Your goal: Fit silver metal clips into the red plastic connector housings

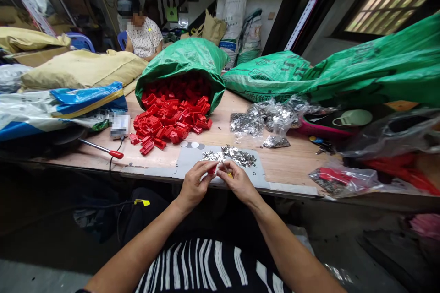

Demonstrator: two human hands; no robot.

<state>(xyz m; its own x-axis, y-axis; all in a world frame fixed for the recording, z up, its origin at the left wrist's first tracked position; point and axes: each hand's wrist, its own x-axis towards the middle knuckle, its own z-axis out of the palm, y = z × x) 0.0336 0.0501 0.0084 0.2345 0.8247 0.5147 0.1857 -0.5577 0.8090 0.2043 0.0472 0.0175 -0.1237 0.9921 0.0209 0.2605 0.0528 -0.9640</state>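
Note:
At the table's front edge my left hand [195, 184] is closed, pinching a small red plastic part [212, 170] between thumb and fingers. Close beside it, nearly touching, is my right hand [239, 185], its fingers also closed. A bit of yellow [230, 175] and a thin shiny piece show at those fingertips, too small to name. Just beyond both hands, small silvery metal pieces [242, 156] lie scattered on a grey sheet [187, 162]. Farther off, many red plastic parts [165, 121] spill from an open green sack [192, 52].
Clear bags of metal pieces [275, 116] lie right of the pile. Another plastic bag [347, 178] sits near the right front edge. A red-handled rod [103, 149] juts out at left. Full green sacks [343, 73] line the right; a person [142, 36] sits across the table.

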